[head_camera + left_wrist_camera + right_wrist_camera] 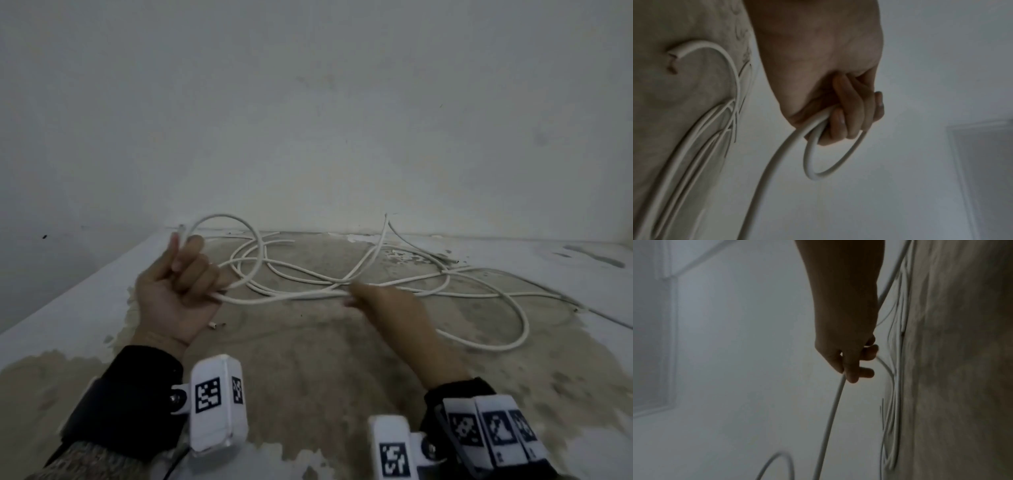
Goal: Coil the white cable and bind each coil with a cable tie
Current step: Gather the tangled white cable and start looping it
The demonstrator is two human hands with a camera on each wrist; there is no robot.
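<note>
Between left hand (pixel 178 291) and right hand (pixel 383 305) (both grasping it), the white cable (pixel 284 297) runs sideways.

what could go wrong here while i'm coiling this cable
1. The cable lies in crossing loops on the table; pulling with the right hand could tighten a crossing into a knot.
2. The left hand holds only one small loop; it may spring open if the grip loosens.
3. No cable tie is visible, so a finished coil might have to be held or set down unbound.
</note>
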